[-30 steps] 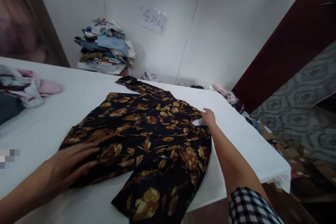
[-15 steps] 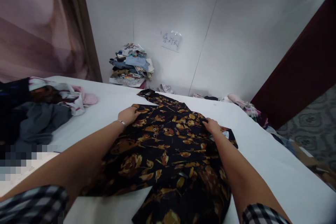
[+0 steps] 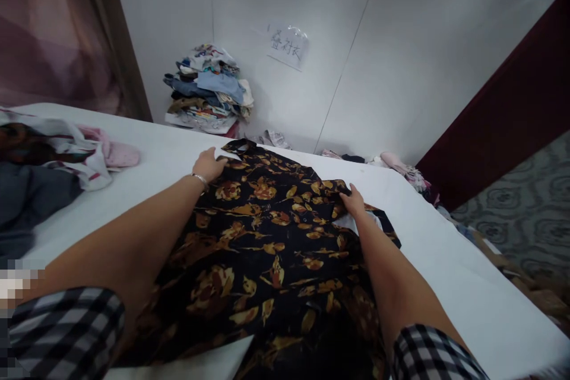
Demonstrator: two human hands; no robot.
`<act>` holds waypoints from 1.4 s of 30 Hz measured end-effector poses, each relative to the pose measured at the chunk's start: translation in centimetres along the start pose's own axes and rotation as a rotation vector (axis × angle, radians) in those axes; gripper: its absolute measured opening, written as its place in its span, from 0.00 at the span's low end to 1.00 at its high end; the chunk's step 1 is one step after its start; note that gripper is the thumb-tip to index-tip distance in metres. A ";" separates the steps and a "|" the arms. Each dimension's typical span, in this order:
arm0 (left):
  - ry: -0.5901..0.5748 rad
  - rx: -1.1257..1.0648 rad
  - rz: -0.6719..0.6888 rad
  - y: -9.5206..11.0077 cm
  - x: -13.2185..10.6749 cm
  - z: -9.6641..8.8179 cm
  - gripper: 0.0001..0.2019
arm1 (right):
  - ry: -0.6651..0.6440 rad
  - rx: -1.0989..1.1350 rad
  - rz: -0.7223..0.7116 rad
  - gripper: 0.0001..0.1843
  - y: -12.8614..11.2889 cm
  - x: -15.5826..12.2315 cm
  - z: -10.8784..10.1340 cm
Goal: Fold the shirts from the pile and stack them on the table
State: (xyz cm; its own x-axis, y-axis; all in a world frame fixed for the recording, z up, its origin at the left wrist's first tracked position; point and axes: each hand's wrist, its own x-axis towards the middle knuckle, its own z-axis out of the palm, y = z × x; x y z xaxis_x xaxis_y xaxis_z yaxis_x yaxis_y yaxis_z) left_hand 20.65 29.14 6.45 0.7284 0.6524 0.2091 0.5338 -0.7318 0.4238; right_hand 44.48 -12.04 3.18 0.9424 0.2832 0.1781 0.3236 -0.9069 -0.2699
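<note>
A black shirt (image 3: pixel 276 249) printed with brown and gold flowers lies spread over the white table in front of me. My left hand (image 3: pixel 209 167), with a bracelet at its wrist, grips the shirt's upper left edge, thumb on top; some fingers are hidden. On the other side, my right hand (image 3: pixel 354 200) pinches the cloth near the upper right and holds it slightly raised, so a gap with a pale patch shows beneath. One sleeve (image 3: pixel 267 157) stretches toward the far side of the table. Near my right wrist a dark patterned end (image 3: pixel 386 227) sticks out.
Loose clothes (image 3: pixel 48 172) lie on the left of the white table (image 3: pixel 445 261). Against the wall rises a stack of folded clothes (image 3: pixel 207 92). More garments (image 3: pixel 401 167) lie along the far right edge. A handwritten paper sign (image 3: pixel 288 47) hangs on the wall.
Both hands have shifted a little with the shirt's upper edge. The cloth at my right hand is lifted more, and the gap under it has widened. The view has tilted and moved slightly.
</note>
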 end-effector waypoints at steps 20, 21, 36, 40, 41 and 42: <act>-0.204 0.000 0.673 -3.3 -30.1 -4.5 0.20 | -0.359 0.724 -0.553 0.22 2.3 -29.4 -9.0; -0.207 0.030 0.684 -3.6 -31.0 -4.2 0.19 | -0.382 0.680 -0.609 0.25 2.4 -31.0 -9.2; -0.100 0.103 0.703 -1.3 -30.4 -4.3 0.23 | 0.144 1.352 -0.107 0.15 7.0 -32.0 -10.4; -0.208 0.075 0.802 -1.0 -31.6 -4.4 0.19 | 0.336 1.552 0.148 0.16 9.9 -30.1 -12.6; -0.215 0.078 0.797 -1.2 -31.9 -4.3 0.19 | 0.317 1.548 0.171 0.16 10.2 -30.3 -12.6; -0.207 0.082 0.782 -1.5 -32.1 -4.2 0.19 | 0.290 1.547 0.179 0.15 10.3 -30.7 -12.4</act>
State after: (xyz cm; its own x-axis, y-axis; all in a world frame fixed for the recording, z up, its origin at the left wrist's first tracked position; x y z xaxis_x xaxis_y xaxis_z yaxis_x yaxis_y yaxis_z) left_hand -5.34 10.17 2.82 0.9641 -0.0975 0.2471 -0.1386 -0.9781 0.1551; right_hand 17.88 -33.97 6.67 0.9872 -0.0191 0.1581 0.1562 0.3116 -0.9373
